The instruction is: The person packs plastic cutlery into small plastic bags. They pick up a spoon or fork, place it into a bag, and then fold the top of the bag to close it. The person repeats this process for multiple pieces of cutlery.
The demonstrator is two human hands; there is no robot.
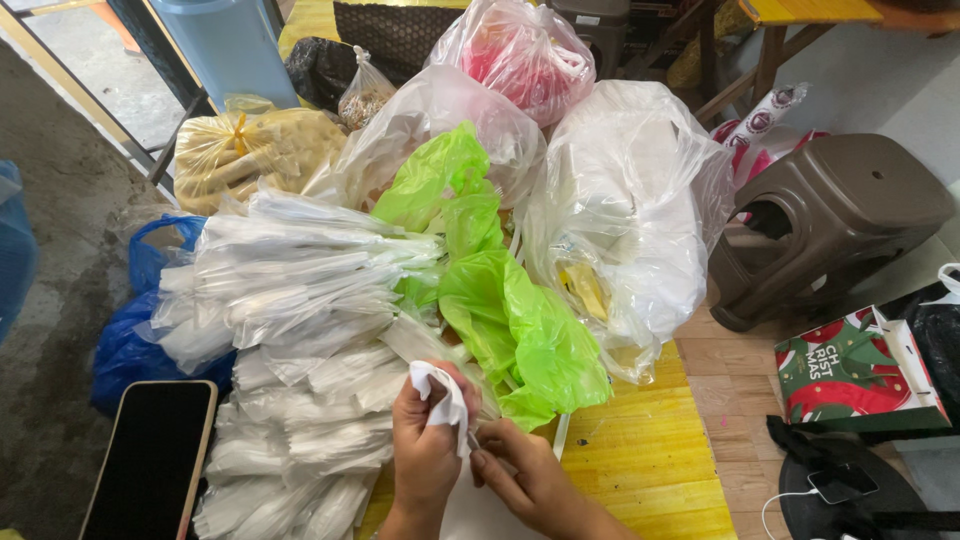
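Note:
My left hand [425,445] is closed around a folded white paper napkin [441,392] at the bottom centre. Beside it my right hand [525,478] pinches a thin clear plastic sleeve [478,440] that touches the napkin. Both hands hover over a yellow wooden table [640,470]. To the left lies a big pile of clear plastic-wrapped packets [300,330]. A crumpled bright green plastic bag [510,330] sits just above my hands.
A black phone [150,460] lies at the lower left. Behind stand several large plastic bags: white [640,200], red-filled [520,50], yellowish [250,150], blue [130,340]. A brown plastic stool [840,215], a red-green paper gift bag [860,375] and a second phone on a cable [842,482] are at right.

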